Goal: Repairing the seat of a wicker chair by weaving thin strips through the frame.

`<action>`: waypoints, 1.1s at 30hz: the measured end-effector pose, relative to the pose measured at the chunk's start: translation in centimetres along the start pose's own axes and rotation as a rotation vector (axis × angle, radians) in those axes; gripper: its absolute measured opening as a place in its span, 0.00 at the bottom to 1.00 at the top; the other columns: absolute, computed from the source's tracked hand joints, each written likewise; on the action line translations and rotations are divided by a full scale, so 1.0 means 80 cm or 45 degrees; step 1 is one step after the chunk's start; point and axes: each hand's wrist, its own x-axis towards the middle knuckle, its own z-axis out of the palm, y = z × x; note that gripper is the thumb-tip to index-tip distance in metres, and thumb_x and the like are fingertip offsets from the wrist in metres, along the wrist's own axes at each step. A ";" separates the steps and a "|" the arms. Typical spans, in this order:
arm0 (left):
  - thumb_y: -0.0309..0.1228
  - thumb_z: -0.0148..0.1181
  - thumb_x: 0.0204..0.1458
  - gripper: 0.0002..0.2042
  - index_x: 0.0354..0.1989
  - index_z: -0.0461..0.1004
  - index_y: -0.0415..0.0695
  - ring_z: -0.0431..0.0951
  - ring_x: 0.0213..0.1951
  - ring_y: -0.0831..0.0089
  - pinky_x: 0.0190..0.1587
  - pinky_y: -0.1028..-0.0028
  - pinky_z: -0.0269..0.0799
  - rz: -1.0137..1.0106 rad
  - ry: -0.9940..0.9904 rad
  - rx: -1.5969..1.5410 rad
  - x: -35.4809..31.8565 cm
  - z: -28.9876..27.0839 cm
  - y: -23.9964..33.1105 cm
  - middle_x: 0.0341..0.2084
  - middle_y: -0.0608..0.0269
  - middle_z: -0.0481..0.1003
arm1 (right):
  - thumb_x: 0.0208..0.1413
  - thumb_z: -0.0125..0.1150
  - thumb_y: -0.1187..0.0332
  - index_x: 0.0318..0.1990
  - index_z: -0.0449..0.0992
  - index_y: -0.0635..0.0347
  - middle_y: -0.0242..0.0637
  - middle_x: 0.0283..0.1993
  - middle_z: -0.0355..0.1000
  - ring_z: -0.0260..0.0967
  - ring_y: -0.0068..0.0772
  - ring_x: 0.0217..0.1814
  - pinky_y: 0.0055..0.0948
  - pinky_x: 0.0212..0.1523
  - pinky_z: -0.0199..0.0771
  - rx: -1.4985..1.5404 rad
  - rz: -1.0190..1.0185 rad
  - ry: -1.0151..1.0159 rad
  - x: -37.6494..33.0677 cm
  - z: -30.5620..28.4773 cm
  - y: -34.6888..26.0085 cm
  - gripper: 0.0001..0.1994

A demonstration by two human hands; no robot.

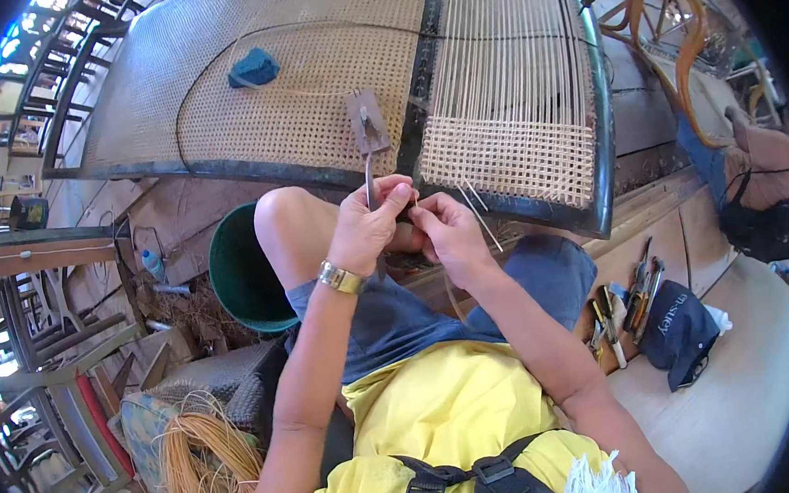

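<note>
Both my hands meet in front of the frame's near edge, fingertips pinched together. My left hand (370,225), closed, wears a gold-coloured watch (341,277) at its wrist. My right hand (452,231) is closed as well, on a thin cane strand (455,299) that hangs in a loop below it. Part of the strand shows upright between the fingertips. A narrow metal piece (370,180) runs from a small wooden block (367,123) down to my left hand; whether I grip it is hidden. Behind lies the partly woven cane panel (508,159), its loose ends sticking out toward my right hand.
A finished cane panel (333,52) in the same dark frame carries a blue cloth (253,68). A green bucket (246,272) stands left of my knee, a cane coil (202,456) nearer. Hand tools (641,292) and a dark cap (679,331) lie at right, near another person's foot (766,143).
</note>
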 end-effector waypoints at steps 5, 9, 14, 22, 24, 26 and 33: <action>0.29 0.65 0.56 0.09 0.43 0.78 0.39 0.76 0.26 0.80 0.27 0.81 0.73 0.083 -0.038 0.107 0.021 -0.012 -0.042 0.29 0.65 0.79 | 0.62 0.57 0.71 0.33 0.74 0.64 0.29 0.26 0.72 0.66 0.13 0.28 0.19 0.29 0.68 -0.448 -0.305 0.192 0.003 -0.007 0.022 0.06; 0.31 0.64 0.57 0.09 0.42 0.78 0.39 0.74 0.23 0.83 0.24 0.83 0.69 -0.113 -0.043 -0.183 0.017 0.000 -0.031 0.28 0.67 0.79 | 0.59 0.59 0.72 0.38 0.74 0.62 0.33 0.27 0.73 0.70 0.29 0.27 0.27 0.31 0.70 -0.696 -0.451 0.134 -0.003 -0.017 0.013 0.03; 0.32 0.62 0.59 0.08 0.38 0.78 0.39 0.70 0.23 0.85 0.26 0.84 0.64 -0.039 0.105 0.103 0.001 -0.011 -0.013 0.22 0.70 0.75 | 0.53 0.63 0.72 0.46 0.74 0.62 0.41 0.32 0.75 0.73 0.50 0.41 0.41 0.48 0.73 -1.126 -1.358 0.484 -0.022 0.008 -0.080 0.13; 0.32 0.66 0.53 0.08 0.37 0.79 0.41 0.72 0.28 0.81 0.33 0.72 0.70 0.450 0.026 1.298 -0.033 -0.070 0.105 0.25 0.62 0.78 | 0.56 0.62 0.69 0.42 0.74 0.61 0.42 0.32 0.73 0.73 0.47 0.37 0.39 0.40 0.73 -1.355 -1.163 -0.345 0.001 -0.028 -0.122 0.09; 0.33 0.63 0.56 0.09 0.37 0.79 0.40 0.71 0.27 0.78 0.31 0.70 0.68 0.325 0.156 1.474 -0.015 -0.117 0.154 0.22 0.63 0.76 | 0.56 0.61 0.74 0.38 0.76 0.63 0.41 0.33 0.74 0.72 0.41 0.32 0.32 0.36 0.72 -1.440 -1.066 -0.196 -0.041 -0.061 -0.144 0.04; 0.34 0.60 0.55 0.10 0.40 0.79 0.43 0.79 0.31 0.51 0.35 0.58 0.71 0.378 0.391 2.099 0.009 -0.179 0.215 0.29 0.49 0.79 | 0.57 0.60 0.74 0.37 0.76 0.64 0.42 0.32 0.74 0.72 0.40 0.32 0.32 0.35 0.72 -1.474 -0.879 -0.069 -0.081 -0.104 -0.161 0.04; 0.32 0.51 0.58 0.09 0.36 0.76 0.42 0.80 0.37 0.50 0.42 0.57 0.73 0.665 0.451 2.790 0.152 -0.518 0.479 0.33 0.50 0.79 | 0.60 0.58 0.73 0.35 0.75 0.66 0.33 0.25 0.70 0.66 0.22 0.28 0.25 0.31 0.65 -1.419 -0.223 0.478 -0.199 -0.240 -0.150 0.05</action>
